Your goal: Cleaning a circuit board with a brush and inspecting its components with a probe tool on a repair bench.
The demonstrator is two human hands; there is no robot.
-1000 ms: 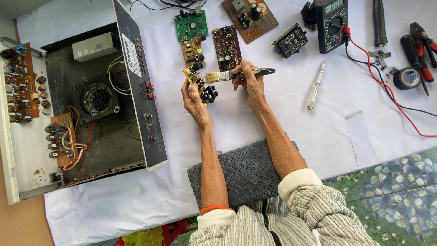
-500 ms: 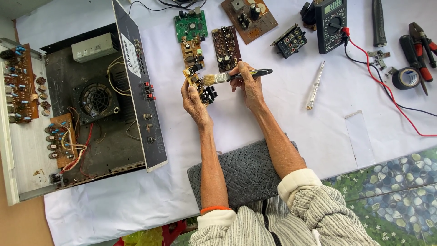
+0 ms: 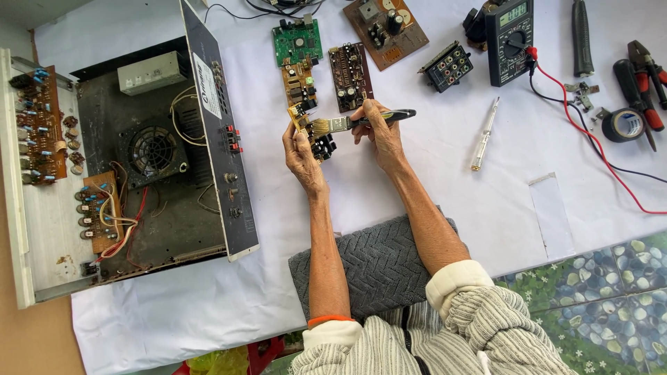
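1. One view only, the head camera looking down on a table [image 3: 431, 194] covered with a white cloth.
2. Left hand [image 3: 302, 149]: its fingers are closed around a small circuit board [image 3: 311, 132], held upright just above the cloth with its black components at the lower end.
3. Right hand [image 3: 379, 132]: its fingers are pinched shut on the black handle of a small paintbrush [image 3: 358, 121], whose pale bristles touch the board's upper edge.
4. Just beyond the hands lie a green board [image 3: 297, 42] and a brown board [image 3: 351, 75]; a third brown board [image 3: 385, 28] sits farther off.
5. To the left stands an opened amplifier chassis [image 3: 156, 160] with a fan and loose wiring.
6. To the right are a multimeter [image 3: 511, 38] with a red lead [image 3: 590, 146], a tester screwdriver [image 3: 484, 135], a roll of tape [image 3: 625, 125] and pliers [image 3: 646, 66].
7. Both forearms rest on a grey folded cloth [image 3: 379, 267].
8. Risk, as I judge it: pressing the bristles hard could bend thin component legs, and the one-handed hold could let the board slip onto the boards below.
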